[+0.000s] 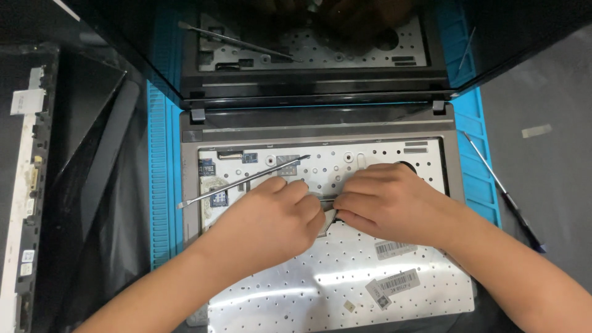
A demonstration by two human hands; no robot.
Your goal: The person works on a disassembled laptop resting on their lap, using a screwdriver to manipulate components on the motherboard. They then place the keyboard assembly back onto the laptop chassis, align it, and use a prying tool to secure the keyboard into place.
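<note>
Two hands, left hand (271, 216) and right hand (385, 203), pinching what looks like a ribbon cable (328, 216) mid-laptop (444, 185); we'd tear it by yanking. Metal pry tool (243, 182) at 10 o'clock could short something.

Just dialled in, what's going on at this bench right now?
A person has an opened laptop on a blue work mat, its keyboard flipped face down over the palm rest. Both hands meet at the keyboard's upper edge: the left hand and right hand pinch a thin flat cable there. A metal spudger lies across the exposed deck. A screwdriver rests to the right of the mat.
</note>
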